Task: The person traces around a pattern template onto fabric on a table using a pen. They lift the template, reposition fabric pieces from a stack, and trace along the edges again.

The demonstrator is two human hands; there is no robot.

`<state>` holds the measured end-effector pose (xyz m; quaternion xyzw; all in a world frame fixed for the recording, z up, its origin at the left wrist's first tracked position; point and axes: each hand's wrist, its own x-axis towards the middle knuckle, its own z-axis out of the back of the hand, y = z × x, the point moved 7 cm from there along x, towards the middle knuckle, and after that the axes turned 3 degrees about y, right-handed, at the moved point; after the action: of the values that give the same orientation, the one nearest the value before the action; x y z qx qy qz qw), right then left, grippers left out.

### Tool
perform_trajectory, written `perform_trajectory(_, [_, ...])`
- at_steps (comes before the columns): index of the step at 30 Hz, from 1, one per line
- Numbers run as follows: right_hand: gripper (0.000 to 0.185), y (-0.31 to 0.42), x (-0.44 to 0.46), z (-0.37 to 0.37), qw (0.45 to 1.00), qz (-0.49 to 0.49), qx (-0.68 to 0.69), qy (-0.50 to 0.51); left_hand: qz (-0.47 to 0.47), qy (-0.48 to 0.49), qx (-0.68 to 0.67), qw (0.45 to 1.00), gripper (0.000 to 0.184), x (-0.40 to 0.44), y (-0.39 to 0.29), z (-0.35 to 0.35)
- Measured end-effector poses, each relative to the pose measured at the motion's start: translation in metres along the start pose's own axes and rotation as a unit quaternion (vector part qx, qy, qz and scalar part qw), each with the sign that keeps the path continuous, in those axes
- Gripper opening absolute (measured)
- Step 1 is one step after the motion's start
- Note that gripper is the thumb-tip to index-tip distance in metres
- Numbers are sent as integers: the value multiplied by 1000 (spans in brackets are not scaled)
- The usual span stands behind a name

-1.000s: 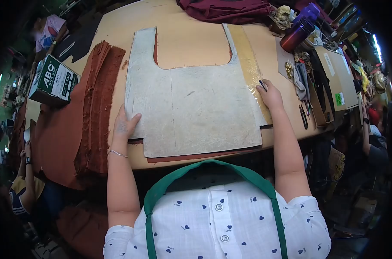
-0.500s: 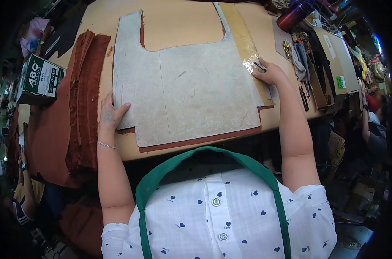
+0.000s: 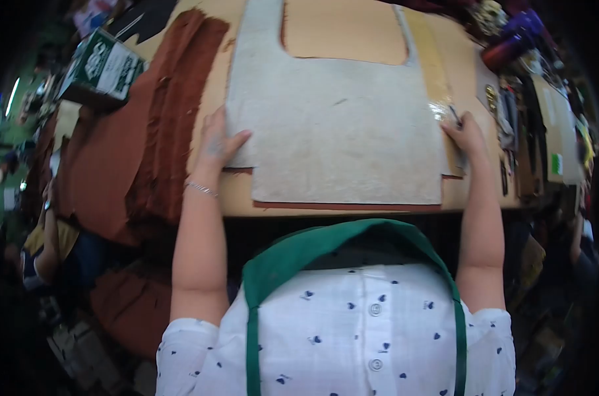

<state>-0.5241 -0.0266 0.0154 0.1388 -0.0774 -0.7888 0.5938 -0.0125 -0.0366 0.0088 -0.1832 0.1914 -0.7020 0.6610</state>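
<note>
A large pale grey template (image 3: 346, 125) with a wide U-shaped cut-out lies flat on the table. Reddish-brown material (image 3: 352, 206) shows as a thin strip beneath its lower edge. My left hand (image 3: 217, 142) rests on the template's left edge, thumb on top and fingers stretched out along the side. At the right edge is my right hand (image 3: 468, 136), its fingers closed round a dark, thin pen (image 3: 454, 115). Shiny yellowish tape (image 3: 431, 66) runs down that side of the template, close to the pen's tip.
Reddish-brown folded material (image 3: 174, 112) lies to the left and hangs over the table edge. A green and white box (image 3: 101, 69) stands on it. Tools (image 3: 508, 112), a purple tumbler (image 3: 510, 41) and a cardboard box (image 3: 555, 132) occupy the right side. Another person's arm (image 3: 50, 231) shows far left.
My view has shifted and tilted, so the table's contents sit higher and the template looks squarer to me. Both hands stay at the template's edges, the pen still in my right.
</note>
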Motion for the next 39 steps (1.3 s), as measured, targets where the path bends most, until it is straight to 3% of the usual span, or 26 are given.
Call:
perform_trajectory(1, [52, -1, 0, -1, 1000, -2, -1, -4, 28, 22, 2, 999, 73, -2, -4, 1])
perform_trajectory(4, [49, -1, -4, -1, 1000, -6, 2, -22, 10, -32, 105, 994, 76, -16, -20, 16])
perform_trajectory(6, [43, 8, -32, 11, 987, 88, 11, -133, -71, -82, 108, 988, 75, -41, -34, 30])
perform_trajectory(7, [40, 4, -54, 18, 986, 64, 29, -150, -116, -104, 105, 982, 74, -59, -45, 35])
perform_trajectory(8, [36, -2, -80, 27, 984, 35, 44, -170, -157, -63, 99, 981, 73, -77, -58, 36])
perform_trajectory(10, [33, -37, -132, 12, 978, -42, 168, -115, -217, 29, 100, 971, 66, -114, -75, 19])
perform_trajectory(11, [27, -50, -158, -8, 965, -112, 238, -18, -234, 76, 109, 963, 60, -127, -82, 4])
perform_trajectory(12, [21, -26, -182, -16, 916, -149, 371, 36, -246, 86, 104, 960, 56, -133, -85, -10])
perform_trajectory(13, [15, -26, -197, -32, 894, -159, 411, 77, -262, 94, 99, 956, 52, -135, -85, -26])
perform_trajectory(15, [16, -15, -215, -55, 816, -168, 550, 62, -285, 116, 87, 948, 46, -131, -88, -39])
perform_trajectory(17, [16, -5, -214, -55, 771, -200, 601, 71, -286, 134, 78, 946, 40, -127, -91, -35])
perform_trajectory(23, [17, 5, -195, -36, 766, -167, 620, -18, -290, 114, 85, 947, 32, -120, -96, -32])
perform_trajectory(27, [23, -3, -181, -36, 868, -107, 476, -87, -284, 71, 65, 954, 26, -110, -98, -31])
perform_trajectory(30, [31, 2, -167, -1, 960, -72, 225, -148, -289, 51, 57, 954, 25, -112, -99, -33])
perform_trajectory(34, [34, -26, -116, 7, 963, -20, 133, -234, -290, 29, -27, 956, 21, -108, -96, -20])
perform_trajectory(36, [34, -24, -96, 13, 967, -34, 95, -233, -212, -46, -83, 973, 20, -89, -72, -5])
perform_trajectory(39, [34, -29, -72, 1, 978, -78, 148, -122, -83, -111, -131, 982, 29, -50, -21, 14])
